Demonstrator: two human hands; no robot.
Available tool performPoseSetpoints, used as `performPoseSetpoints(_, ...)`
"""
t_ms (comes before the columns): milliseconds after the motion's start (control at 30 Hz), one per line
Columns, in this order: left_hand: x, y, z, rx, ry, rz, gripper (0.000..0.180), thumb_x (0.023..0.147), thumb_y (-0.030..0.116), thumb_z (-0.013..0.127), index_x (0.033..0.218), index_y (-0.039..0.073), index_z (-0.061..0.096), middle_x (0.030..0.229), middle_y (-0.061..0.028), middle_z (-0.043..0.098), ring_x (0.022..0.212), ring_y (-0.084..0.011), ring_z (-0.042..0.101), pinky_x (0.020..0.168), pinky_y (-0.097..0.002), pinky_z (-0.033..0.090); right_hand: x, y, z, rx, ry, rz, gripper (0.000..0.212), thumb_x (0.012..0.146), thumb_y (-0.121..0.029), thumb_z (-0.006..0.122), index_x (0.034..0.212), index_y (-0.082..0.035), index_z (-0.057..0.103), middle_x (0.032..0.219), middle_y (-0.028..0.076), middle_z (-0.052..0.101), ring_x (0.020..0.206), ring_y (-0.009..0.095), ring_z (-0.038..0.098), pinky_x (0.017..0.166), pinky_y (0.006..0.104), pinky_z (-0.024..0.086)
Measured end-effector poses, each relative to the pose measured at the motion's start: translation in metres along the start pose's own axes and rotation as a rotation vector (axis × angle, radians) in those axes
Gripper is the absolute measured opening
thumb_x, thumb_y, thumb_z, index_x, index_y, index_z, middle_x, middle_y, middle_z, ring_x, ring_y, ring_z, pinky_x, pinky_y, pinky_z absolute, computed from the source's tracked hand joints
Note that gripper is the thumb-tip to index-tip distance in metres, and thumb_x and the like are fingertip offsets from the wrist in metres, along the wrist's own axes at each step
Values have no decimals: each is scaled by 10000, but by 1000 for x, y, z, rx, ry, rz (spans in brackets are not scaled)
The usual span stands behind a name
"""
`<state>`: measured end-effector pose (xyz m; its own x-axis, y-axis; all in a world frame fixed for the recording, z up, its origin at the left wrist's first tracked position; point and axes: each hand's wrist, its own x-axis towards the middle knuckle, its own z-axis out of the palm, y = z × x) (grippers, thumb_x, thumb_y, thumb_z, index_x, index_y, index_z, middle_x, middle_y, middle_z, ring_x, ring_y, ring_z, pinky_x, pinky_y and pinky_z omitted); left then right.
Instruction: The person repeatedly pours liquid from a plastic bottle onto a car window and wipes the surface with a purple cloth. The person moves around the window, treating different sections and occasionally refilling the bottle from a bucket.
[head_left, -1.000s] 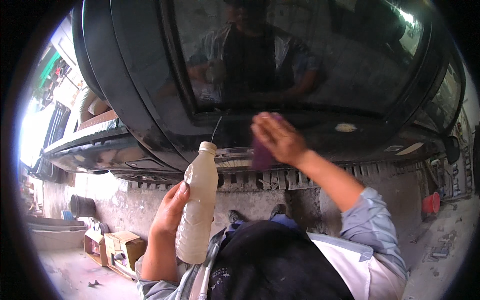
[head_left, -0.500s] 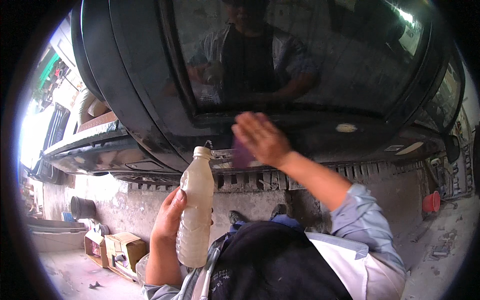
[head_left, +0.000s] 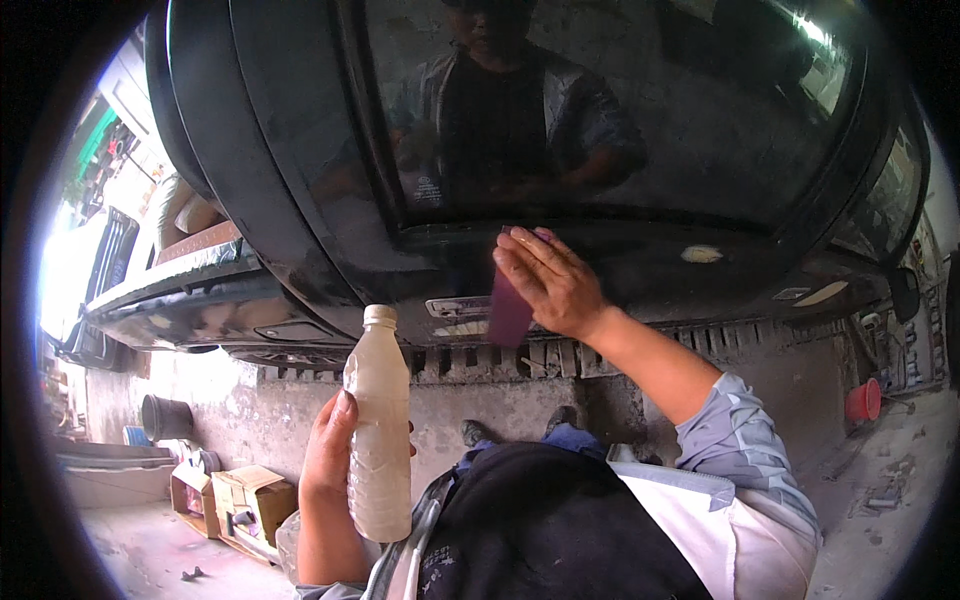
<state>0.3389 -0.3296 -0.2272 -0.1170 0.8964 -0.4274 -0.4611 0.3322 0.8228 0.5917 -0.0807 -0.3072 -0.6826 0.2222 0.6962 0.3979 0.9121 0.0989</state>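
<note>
My left hand (head_left: 330,445) is wrapped round a clear plastic bottle (head_left: 379,450) of cloudy whitish liquid. The bottle stands nearly upright in front of my body, and its white top points toward the car. My right hand (head_left: 560,285) lies with fingers together on a purple sheet of sandpaper (head_left: 511,312), against the dark car door (head_left: 620,255) just below the window. Part of the sheet hangs out beneath the fingers. Left of it is the door handle (head_left: 460,308), with a pale patch along it. Another pale patch (head_left: 701,254) shows farther right on the door.
Cardboard boxes (head_left: 252,500) and a black bucket (head_left: 166,417) stand on the floor at the left. A red bucket (head_left: 862,400) is at the far right. The car's side mirror (head_left: 906,293) juts out at the right. My shoes (head_left: 478,433) show beneath the car's edge.
My right hand has slid a little right along the door with the sandpaper. The bottle has shifted slightly left and down, away from the door.
</note>
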Motion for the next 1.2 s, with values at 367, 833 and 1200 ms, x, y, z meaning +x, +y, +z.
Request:
performPoseSetpoints(367,11,7,7,138,23,-8,665,954,599,516,1247,3,527,883,-206,681,650,-294,697,532,-386,581,52,-31,22,153,39,-24,457,909,-73,576,1366,-71,558,1235,160,645,1173,317,615,990,424,512)
performPoseSetpoints(833,33,-1,48,113,-43,-25,656,946,586,530,1218,-11,541,853,-210,674,629,-288,689,518,-381,571,-7,6,-17,497,91,332,352,997,-177,564,1344,-118,578,1212,114,637,1119,298,616,1002,423,497)
performPoseSetpoints(1200,72,-19,78,189,-188,-148,751,910,431,685,1418,-63,438,1168,-144,644,986,-204,648,860,-333,527,-128,130,-130,-194,-168,97,392,971,-144,583,1360,-102,554,1249,94,643,1181,279,599,1018,406,480)
